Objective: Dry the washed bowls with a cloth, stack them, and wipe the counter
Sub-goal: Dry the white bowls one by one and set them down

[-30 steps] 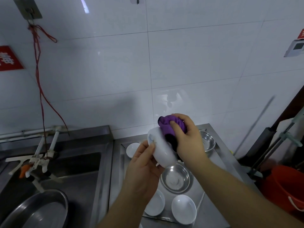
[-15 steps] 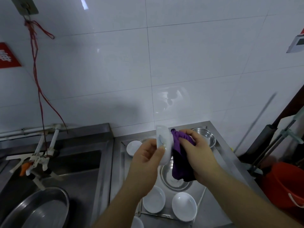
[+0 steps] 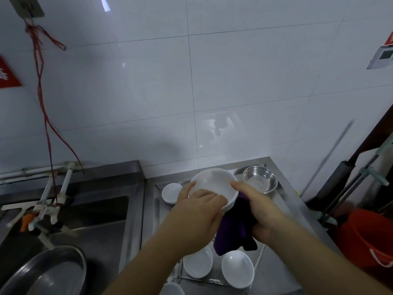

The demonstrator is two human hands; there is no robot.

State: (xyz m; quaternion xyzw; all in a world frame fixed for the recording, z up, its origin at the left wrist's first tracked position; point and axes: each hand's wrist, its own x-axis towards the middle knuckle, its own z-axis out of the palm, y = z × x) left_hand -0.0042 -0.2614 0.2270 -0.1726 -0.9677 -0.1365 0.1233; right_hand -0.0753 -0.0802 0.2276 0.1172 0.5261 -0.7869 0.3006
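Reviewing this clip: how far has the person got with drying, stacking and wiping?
Early to middle, it seems. No stack shows: white bowls and a steel bowl sit apart on the counter; whether they are dry cannot be told. In hand: the left hand and right hand hold a white bowl, with the purple cloth under it in the right. Left: more drying, stacking, wiping.

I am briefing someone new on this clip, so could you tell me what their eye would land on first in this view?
First, the white bowl held open side up over the steel counter, the left hand on its near rim and the right hand holding a purple cloth under it. Next, the red cord hanging down the white tiled wall at left, and the orange bucket at far right.
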